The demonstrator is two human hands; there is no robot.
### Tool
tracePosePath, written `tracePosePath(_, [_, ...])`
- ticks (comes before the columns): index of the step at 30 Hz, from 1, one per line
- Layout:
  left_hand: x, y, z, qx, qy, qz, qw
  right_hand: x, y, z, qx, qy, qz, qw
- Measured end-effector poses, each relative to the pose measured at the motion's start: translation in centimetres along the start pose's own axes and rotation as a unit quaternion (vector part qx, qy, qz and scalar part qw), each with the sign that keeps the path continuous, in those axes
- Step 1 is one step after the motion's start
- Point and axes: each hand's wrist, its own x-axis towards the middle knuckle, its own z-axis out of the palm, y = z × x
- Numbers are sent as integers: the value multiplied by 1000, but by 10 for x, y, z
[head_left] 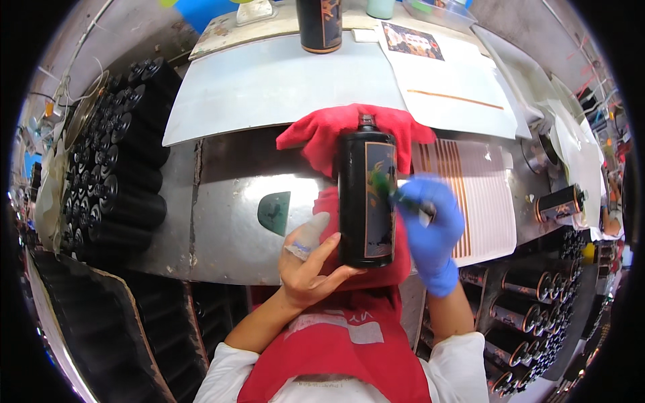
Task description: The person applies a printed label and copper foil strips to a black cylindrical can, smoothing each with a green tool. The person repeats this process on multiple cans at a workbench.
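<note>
A black bottle (pixel 355 195) with a copper-edged, patterned label (pixel 381 221) lies in front of me on a red cloth (pixel 316 138), its neck pointing away. My left hand (pixel 310 265) grips it at the lower left, fingers against its side and base. A whitish covering (pixel 308 236) wraps one of its fingers. My right hand (pixel 433 221), in a blue glove, is closed at the label's right edge. It holds a small green tool (pixel 384 185), blurred by motion; its exact kind is unclear. Left of the bottle, a dark green flat scraper-like piece (pixel 274 213) rests on the metal table (pixel 228 168).
Black bottles (pixel 131 181) are stacked on their sides at left. To the right lie a sheet of copper-coloured strips (pixel 484 201) and a labelled bottle (pixel 559 204). Another bottle (pixel 320 27) stands at the back beside printed paper (pixel 457 94). Labelled bottles (pixel 524 282) fill the lower right.
</note>
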Motion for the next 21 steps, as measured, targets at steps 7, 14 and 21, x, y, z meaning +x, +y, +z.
tracePosePath(7, [-2, -10, 2, -23, -1, -39, 999, -15, -29, -8, -20, -170, 64, 983])
tracePosePath(14, [-8, -11, 2, -47, -30, -79, 995, 93, 34, 20, -165, -91, -194, 963])
tracePosePath(21, [-3, -18, 0, -91, -92, -103, 986, -51, -30, -16, 38, -280, -64, 957])
